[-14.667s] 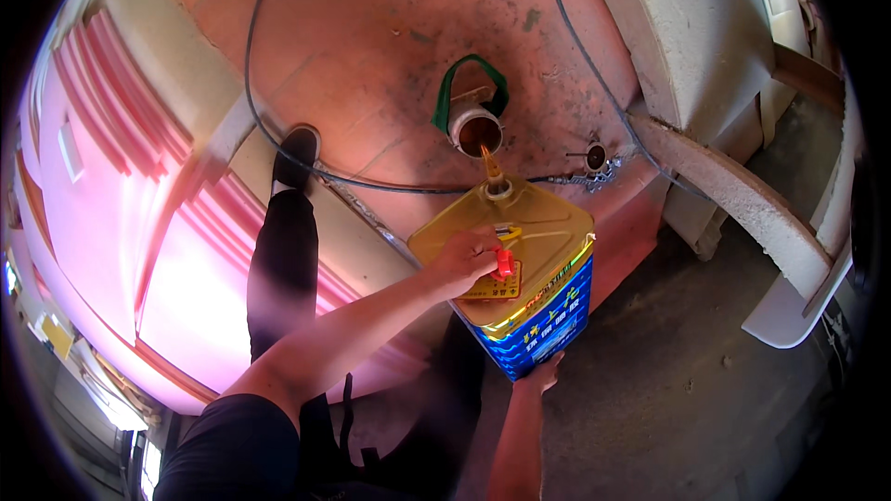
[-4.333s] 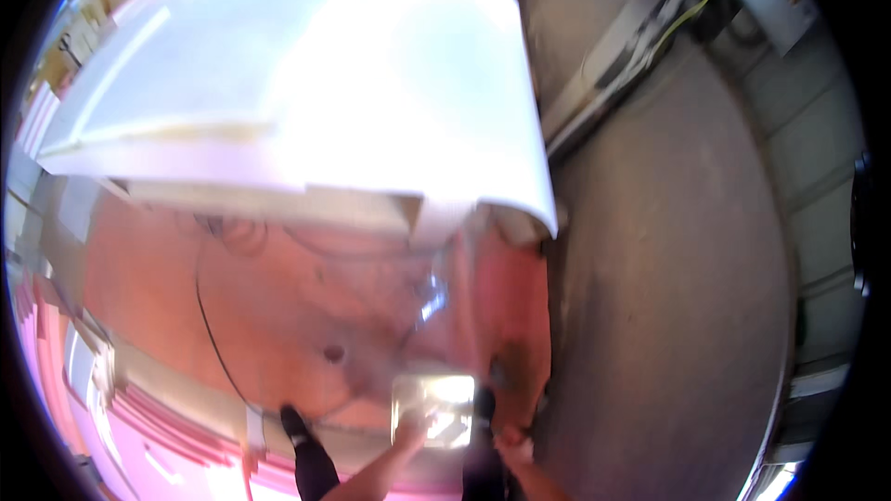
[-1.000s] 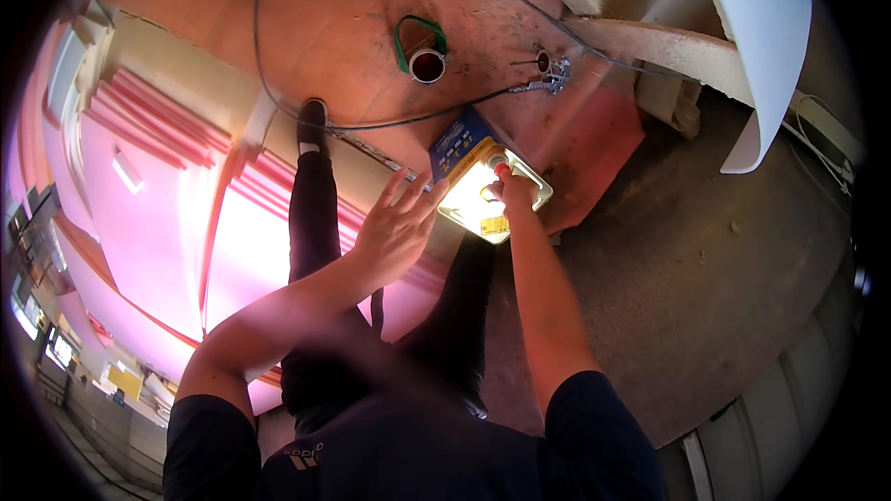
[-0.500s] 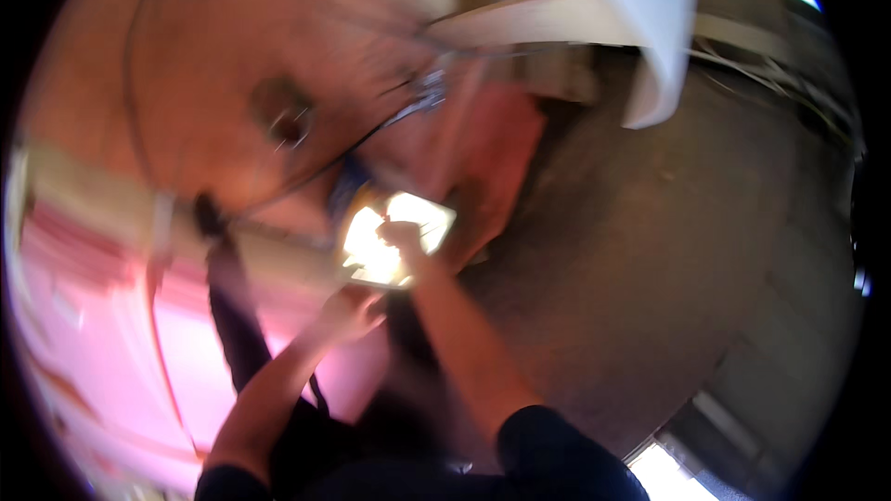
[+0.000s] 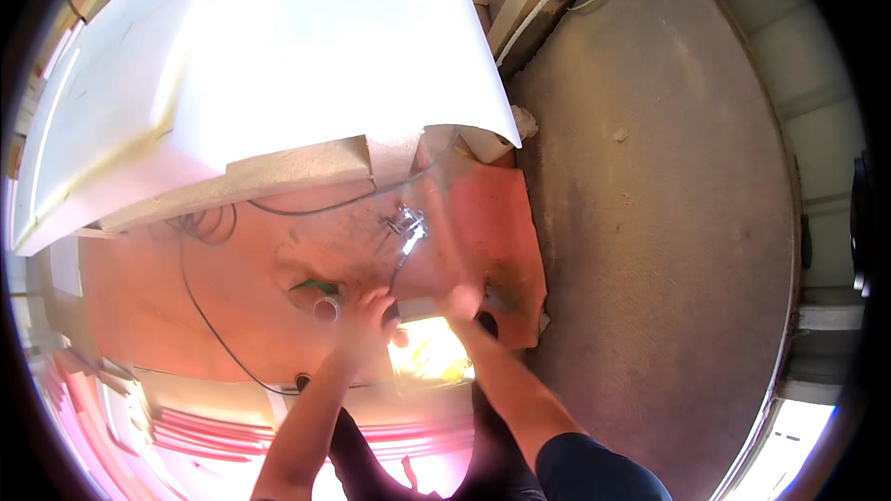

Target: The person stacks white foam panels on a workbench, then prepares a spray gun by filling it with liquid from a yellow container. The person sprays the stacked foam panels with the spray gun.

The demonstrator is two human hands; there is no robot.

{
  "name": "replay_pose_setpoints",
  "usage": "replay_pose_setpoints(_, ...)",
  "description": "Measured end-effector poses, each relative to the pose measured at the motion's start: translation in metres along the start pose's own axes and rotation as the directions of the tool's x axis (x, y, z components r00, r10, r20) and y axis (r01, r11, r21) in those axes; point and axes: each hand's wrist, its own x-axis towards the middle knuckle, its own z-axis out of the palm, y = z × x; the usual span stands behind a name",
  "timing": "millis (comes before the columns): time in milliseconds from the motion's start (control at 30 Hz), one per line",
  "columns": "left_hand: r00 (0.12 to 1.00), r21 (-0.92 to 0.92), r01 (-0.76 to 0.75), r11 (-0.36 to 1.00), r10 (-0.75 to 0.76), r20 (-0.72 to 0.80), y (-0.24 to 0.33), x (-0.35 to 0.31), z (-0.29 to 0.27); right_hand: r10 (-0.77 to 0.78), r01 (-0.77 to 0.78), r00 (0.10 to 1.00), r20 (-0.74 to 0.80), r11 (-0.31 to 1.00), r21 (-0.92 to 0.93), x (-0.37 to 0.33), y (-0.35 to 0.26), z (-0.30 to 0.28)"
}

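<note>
hands: our left hand [image 5: 369,307] and right hand [image 5: 461,301] moved toward far corners of tin [image 5: 432,355]
grips: too blurred to tell
tin: best kept level

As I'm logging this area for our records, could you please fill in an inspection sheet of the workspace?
Surface: reddish floor covering, darkly smudged.
Things at hand: square tin, top in strong glare; round pot with green strap.
Clutter: shiny metallic device, exact kind unclear.
Hands: left hand near the tin's far left corner, right hand near its far right; both blurred, grip unclear.
Cables: dark hose or cable, looped near the white panel.
Surroundings: that panel ahead, grey floor rightward, pink panelling lower left.
</note>
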Motion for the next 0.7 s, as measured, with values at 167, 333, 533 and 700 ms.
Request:
replay_pose_setpoints(167,0.926,0.492,-0.356,0.794,0.371,0.070,0.036,0.180,0.002,-0.269,0.495,0.561,-0.783,0.867,0.057,0.087,-0.094,-0.314)
replay_pose_setpoints(333,0.862,0.562,-0.471,0.679,0.490,0.131,0.066,0.272,0.017,-0.501,0.652,0.310,-0.808,0.730,-0.203,0.150,-0.069,-0.371)
replay_pose_setpoints(533,0.884,0.629,-0.415,0.657,0.455,0.109,0.084,0.326,0.033,-0.548,0.742,0.325,-0.771,0.653,-0.152,0.125,-0.073,-0.416)
replay_pose_setpoints(700,0.907,0.304,-0.347,0.887,0.400,-0.133,0.089,0.363,0.053,-0.627,0.805,0.360,-0.691,0.583,-0.109,0.133,-0.077,-0.421)
